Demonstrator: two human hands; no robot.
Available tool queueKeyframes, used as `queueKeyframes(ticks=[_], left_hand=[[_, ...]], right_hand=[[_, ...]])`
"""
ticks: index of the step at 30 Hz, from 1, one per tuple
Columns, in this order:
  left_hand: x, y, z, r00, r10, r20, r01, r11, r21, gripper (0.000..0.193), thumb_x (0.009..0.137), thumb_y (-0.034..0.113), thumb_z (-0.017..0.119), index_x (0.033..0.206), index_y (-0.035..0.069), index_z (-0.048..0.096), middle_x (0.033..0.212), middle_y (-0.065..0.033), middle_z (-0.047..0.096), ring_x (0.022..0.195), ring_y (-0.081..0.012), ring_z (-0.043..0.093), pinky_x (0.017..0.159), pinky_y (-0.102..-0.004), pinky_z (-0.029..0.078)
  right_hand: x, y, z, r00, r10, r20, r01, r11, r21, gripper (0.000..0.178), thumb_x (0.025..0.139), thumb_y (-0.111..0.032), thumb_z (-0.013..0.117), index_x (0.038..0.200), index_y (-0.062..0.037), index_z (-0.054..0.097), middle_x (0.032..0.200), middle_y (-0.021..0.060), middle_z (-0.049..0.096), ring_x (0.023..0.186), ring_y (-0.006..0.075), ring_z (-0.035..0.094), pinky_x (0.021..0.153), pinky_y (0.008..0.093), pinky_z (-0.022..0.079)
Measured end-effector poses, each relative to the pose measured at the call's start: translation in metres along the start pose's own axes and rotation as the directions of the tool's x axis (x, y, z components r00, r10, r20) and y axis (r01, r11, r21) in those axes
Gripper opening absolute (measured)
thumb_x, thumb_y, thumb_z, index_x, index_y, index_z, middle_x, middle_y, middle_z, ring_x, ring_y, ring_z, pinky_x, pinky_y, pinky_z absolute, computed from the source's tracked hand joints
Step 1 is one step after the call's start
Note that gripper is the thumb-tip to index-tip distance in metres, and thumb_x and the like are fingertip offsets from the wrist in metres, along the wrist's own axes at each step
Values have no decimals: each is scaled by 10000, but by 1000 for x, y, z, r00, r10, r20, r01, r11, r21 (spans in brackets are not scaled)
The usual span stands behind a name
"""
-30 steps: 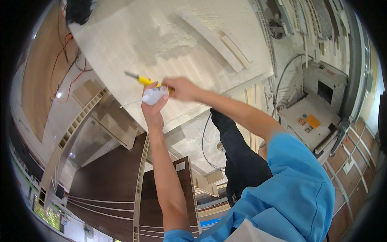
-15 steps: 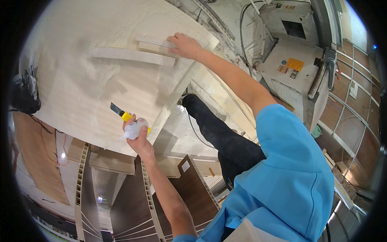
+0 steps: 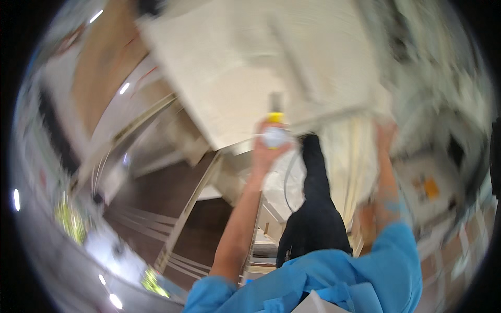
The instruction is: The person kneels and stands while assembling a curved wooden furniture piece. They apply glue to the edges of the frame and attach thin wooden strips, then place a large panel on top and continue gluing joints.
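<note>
My left hand (image 3: 265,148) is closed round a white plastic bottle (image 3: 275,136) with a rounded body. The same hand grips a yellow-handled blade tool (image 3: 275,118), its flat grey blade pointing away from me. Both are over the near edge of a large cream-white board (image 3: 229,88). My right hand (image 3: 385,134) is off to the right, beside the board's near right corner. Motion smears its fingers, so whether it holds anything is hidden. A narrow strip (image 3: 292,60) lies on the board, also blurred.
Dark brown panels with pale edges (image 3: 201,235) stand at the lower left. My black-trousered leg (image 3: 315,177) is between my arms, with a thin cable beside it. A grey machine with an orange label (image 3: 431,188) stands at the right.
My view has swung round. My right hand has left the strips on the board and moved right and nearer to me. The left hand still holds the bottle and the blade tool.
</note>
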State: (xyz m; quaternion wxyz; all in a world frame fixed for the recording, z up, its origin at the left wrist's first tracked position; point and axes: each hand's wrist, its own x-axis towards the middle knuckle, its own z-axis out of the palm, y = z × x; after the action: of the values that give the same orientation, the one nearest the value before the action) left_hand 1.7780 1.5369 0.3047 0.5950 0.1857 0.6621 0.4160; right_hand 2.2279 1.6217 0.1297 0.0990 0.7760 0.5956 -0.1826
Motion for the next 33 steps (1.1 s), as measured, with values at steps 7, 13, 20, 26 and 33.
queueKeyframes(ticks=[7,13,20,26,33], left_hand=[[-76,-7,-12,994,17,-106,-21,999,-31,571,671,169,967,1186,149,721,1475,-136,508,1430,-287,451,1190,-405,330],[-168,-18,-9,969,9,-246,-39,992,-119,510,729,198,932,1192,157,721,1499,-166,487,1447,-303,431,1195,-408,321],[-333,-37,1,886,79,-456,-199,955,-221,492,747,208,919,1190,140,715,1499,-179,490,1446,-325,435,1192,-414,332],[-536,-87,61,709,84,-700,-380,882,-280,494,755,187,918,1199,127,711,1486,-183,506,1418,-341,471,1186,-413,356],[-745,-242,140,343,-128,-930,-516,802,-301,541,725,210,930,1212,124,712,1444,-164,532,1378,-331,500,1177,-405,360]], right_hand=[[13,-35,-67,993,-60,-103,59,998,-15,971,900,-594,730,1508,88,403,1503,294,496,1333,421,545,1113,493,445],[32,-287,10,922,-358,148,359,933,21,898,874,-568,740,1448,56,443,1445,304,545,1294,432,579,1086,494,463],[-3,-292,9,862,-432,266,424,901,90,877,878,-530,734,1315,179,459,1165,331,681,1125,455,664,966,495,523],[-139,-201,-45,582,-729,360,799,595,-85,786,929,-463,698,1351,166,488,1304,391,593,1224,517,582,1054,532,460],[-433,-146,-84,-17,-512,859,996,-84,-31,550,837,-401,748,1183,20,671,1214,283,688,1175,466,640,984,496,509]])
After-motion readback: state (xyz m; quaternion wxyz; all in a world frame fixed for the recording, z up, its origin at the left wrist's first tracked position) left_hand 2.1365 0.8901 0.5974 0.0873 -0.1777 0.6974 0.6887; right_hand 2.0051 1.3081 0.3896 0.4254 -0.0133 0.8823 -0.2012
